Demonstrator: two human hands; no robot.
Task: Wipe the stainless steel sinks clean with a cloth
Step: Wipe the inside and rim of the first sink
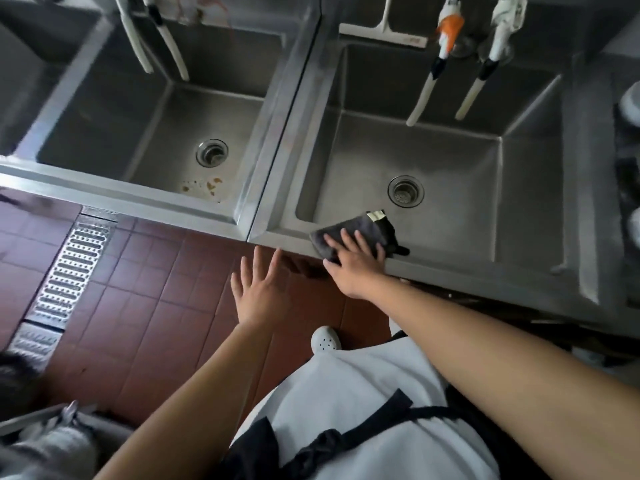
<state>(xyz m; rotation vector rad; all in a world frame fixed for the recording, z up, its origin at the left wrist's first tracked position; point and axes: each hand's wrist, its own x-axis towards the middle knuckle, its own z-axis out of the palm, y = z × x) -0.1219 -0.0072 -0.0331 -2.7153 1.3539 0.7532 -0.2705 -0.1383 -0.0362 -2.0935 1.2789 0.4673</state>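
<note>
Two stainless steel sinks stand side by side. The right sink (460, 161) has a round drain (405, 190). A dark grey cloth (363, 227) with a pale label lies over that sink's front rim. My right hand (353, 263) presses flat on the cloth, fingers spread over it. My left hand (258, 287) hovers open above the floor, just in front of the rim where the two sinks meet, holding nothing. The left sink (114, 109) has brown stains (202, 186) on its bottom near the front wall, below its drain (212, 152).
White hoses (420, 102) hang from the taps into both basins. A white squeegee (381, 32) rests on the back ledge of the right sink. Red floor tiles with a metal drain grate (69, 268) lie on the left. Dishes (632, 105) sit at the far right.
</note>
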